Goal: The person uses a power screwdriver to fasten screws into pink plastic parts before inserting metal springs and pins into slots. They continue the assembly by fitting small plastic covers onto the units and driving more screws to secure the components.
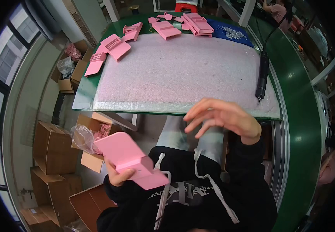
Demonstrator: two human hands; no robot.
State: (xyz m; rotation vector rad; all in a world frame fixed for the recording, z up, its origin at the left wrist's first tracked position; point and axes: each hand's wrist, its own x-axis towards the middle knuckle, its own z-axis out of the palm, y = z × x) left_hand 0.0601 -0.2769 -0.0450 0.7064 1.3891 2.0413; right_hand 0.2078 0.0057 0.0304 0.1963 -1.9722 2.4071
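My left hand [118, 176] grips a pink plastic part [123, 150] in front of my body, left of the hoodie strings. The part has a broad flat panel with rounded corners, a raised block across its middle and a smaller flat piece at its lower end. My thumb presses on it near the block; the other fingers are mostly hidden behind it. Above my lap, near the table's front edge, my right hand [227, 118] is raised with fingers apart and holds nothing. A black electric screwdriver [264, 75] hangs by its cord beyond it, tip down.
A padded whitish mat [175, 69] covers much of the green table [83, 94]. Several similar pink parts [117, 47] lie along its far and left edges. Small screws [233, 33] are heaped on a blue mat [218, 26]. Cardboard boxes [53, 149] stand at left; a person [277, 11] sits far right.
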